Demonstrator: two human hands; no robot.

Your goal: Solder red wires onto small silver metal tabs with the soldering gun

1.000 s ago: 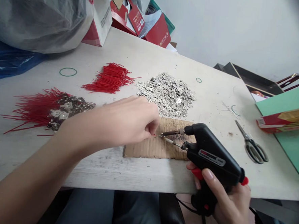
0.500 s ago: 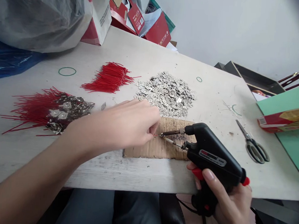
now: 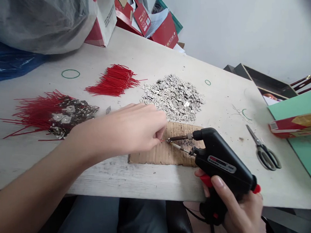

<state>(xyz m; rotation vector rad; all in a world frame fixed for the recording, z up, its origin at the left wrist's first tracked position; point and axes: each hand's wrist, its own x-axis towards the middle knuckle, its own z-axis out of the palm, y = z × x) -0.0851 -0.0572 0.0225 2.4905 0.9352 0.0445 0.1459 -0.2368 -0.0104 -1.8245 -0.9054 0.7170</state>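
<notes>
My right hand (image 3: 240,209) is wrapped round the handle of a black soldering gun (image 3: 221,159), fingers at its red trigger. Its hot tip and the solder feed tube meet over a scorched piece of cardboard (image 3: 153,158). In a pinch, my left hand (image 3: 136,129) holds a short red wire (image 3: 162,141), whose end is at the soldering tip. A small metal piece seems to sit under the tip, mostly hidden. Behind the cardboard lies a heap of small metal terminal plates (image 3: 172,96).
Loose red wires (image 3: 114,80) lie in a bundle at the back. Wires joined to metal plates (image 3: 58,115) are piled left of my forearm. Scissors (image 3: 265,151) and a red-yellow box (image 3: 297,123) are at right; a plastic bag (image 3: 42,18) stands back left.
Almost nothing differs. Both hands and the soldering gun hold the same position, and the view has shifted very slightly.
</notes>
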